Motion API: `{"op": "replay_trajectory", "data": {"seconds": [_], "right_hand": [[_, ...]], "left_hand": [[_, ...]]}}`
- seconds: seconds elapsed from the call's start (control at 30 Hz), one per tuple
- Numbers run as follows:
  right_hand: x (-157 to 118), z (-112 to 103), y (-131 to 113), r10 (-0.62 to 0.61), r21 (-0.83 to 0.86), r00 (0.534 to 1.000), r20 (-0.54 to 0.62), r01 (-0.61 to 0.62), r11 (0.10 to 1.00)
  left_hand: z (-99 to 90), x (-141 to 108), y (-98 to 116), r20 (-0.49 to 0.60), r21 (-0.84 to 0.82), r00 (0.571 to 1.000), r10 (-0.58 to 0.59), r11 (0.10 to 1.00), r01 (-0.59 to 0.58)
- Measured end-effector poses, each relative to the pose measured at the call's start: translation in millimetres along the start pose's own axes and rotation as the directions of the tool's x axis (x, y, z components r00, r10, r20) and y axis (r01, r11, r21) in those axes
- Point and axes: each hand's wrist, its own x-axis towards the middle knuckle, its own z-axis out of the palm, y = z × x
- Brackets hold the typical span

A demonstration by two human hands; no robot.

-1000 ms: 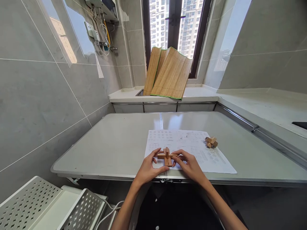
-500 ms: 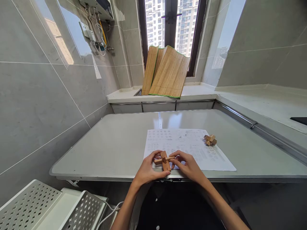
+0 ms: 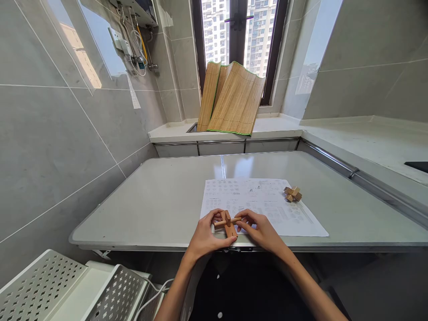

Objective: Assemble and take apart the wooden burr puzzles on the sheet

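Observation:
Close to the table's front edge, my left hand (image 3: 207, 234) is closed around a wooden interlocking puzzle (image 3: 230, 229) made of crossed reddish-brown pieces. Its thumb presses the lower end of the flat piece, and its fingers curl behind the left side. My right hand (image 3: 257, 226) pinches the right end of the thin crosspiece (image 3: 236, 220) between thumb and fingers. Under and beyond the hands lies a white printed sheet (image 3: 254, 196) with rows of small diagrams. A second wooden burr puzzle (image 3: 293, 194), assembled from crossed blocks, rests at the sheet's right edge.
The pale folding table (image 3: 167, 196) has a seam down its far half. A bamboo mat (image 3: 234, 102) stands folded on the sill by the window. A metal rail (image 3: 329, 159) runs along the right wall. White perforated racks (image 3: 40, 285) and a cable are at lower left.
The small upright piece at the puzzle's centre has turned and stands higher on the crosspiece. Both hands keep their places, and the view has shifted very slightly.

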Motion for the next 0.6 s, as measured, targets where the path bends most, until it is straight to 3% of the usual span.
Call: {"op": "replay_trajectory", "data": {"seconds": [0.3, 0.47, 0.6], "right_hand": [[-1.4, -2.1, 0.4, -0.001, 0.033, 1.0, -0.001, 0.001, 0.999], [4.1, -0.3, 10.0, 0.042, 0.23, 0.992, -0.121, -0.013, 0.973], [9.2, 9.4, 15.7, 0.097, 0.381, 0.99, -0.107, -0.049, 0.923]], "left_hand": [[-1.6, -0.9, -1.4, 0.029, -0.034, 0.999, -0.017, 0.999, 0.018], [0.6, 2.4, -0.7, 0.064, -0.025, 0.996, -0.056, 0.998, 0.058], [2.0, 3.3, -1.2, 0.065, 0.042, 0.997, -0.035, 0.999, 0.032]]}}
